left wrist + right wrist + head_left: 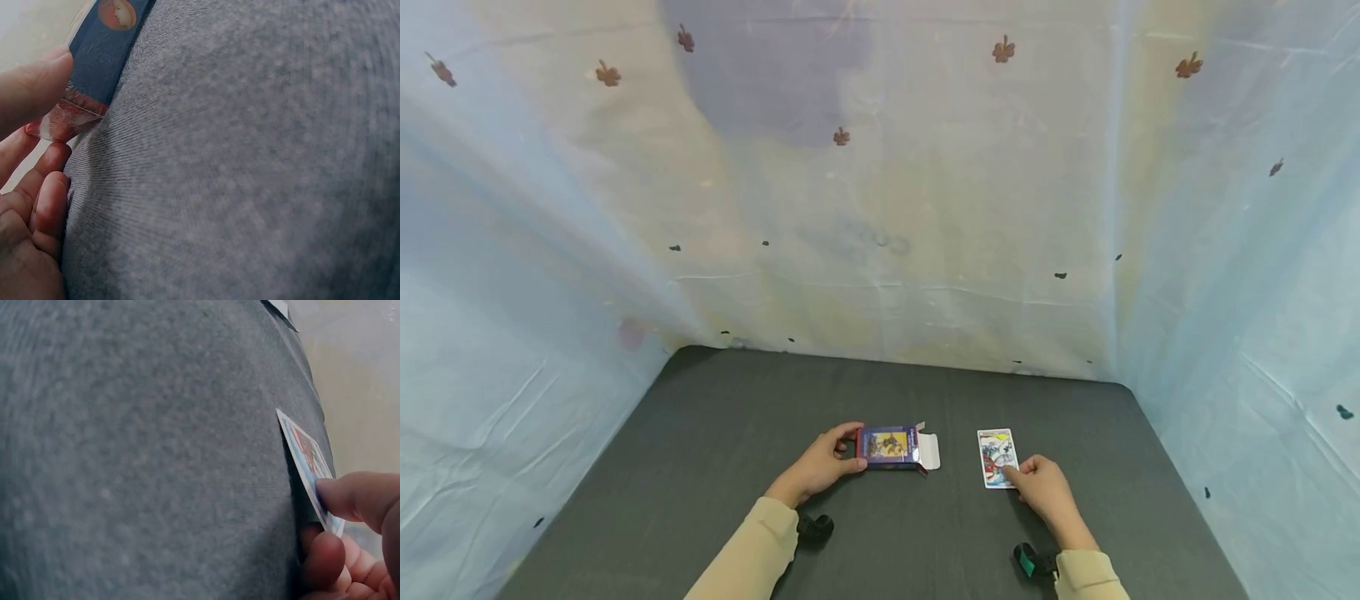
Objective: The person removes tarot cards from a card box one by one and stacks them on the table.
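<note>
A blue and red card box (887, 445) with a yellow picture lies on the dark table, its white flap (928, 451) open toward the right. My left hand (820, 462) grips the box's left end between thumb and fingers; the left wrist view shows the thumb on the edge of the blue box (103, 53). To the right of the box, my right hand (1043, 490) pinches a white-bordered picture card (996, 454) by its lower right corner. In the right wrist view the card (306, 459) is tilted close over the table, thumb on its face and fingers beneath.
The dark grey cloth-covered table (880, 533) has rounded far corners. A pale, patterned curtain (880, 208) with small leaf shapes hangs behind it and along both sides. Black straps (815, 528) sit at the wrists.
</note>
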Tool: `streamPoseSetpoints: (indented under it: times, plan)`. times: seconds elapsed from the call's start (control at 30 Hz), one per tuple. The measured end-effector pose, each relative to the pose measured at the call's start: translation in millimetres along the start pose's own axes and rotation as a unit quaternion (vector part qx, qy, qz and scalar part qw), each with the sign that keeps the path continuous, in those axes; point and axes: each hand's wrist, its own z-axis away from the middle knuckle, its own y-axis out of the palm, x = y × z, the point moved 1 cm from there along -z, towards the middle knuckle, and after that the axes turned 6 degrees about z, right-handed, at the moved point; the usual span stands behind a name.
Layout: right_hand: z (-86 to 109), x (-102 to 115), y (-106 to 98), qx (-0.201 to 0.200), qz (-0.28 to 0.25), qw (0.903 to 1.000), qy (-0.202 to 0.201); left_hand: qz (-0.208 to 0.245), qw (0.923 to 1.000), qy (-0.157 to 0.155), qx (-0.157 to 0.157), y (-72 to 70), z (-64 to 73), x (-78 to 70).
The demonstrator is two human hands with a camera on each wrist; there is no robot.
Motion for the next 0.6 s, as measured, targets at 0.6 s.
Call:
streamPoseSetpoints:
  times: [0.6]
  plan:
    - [4.7,8.3,3.4,-0.035,0.091,0.9948,-0.031,0.004,1.0000,-0.003,-0.004,-0.4,0.1,0.8]
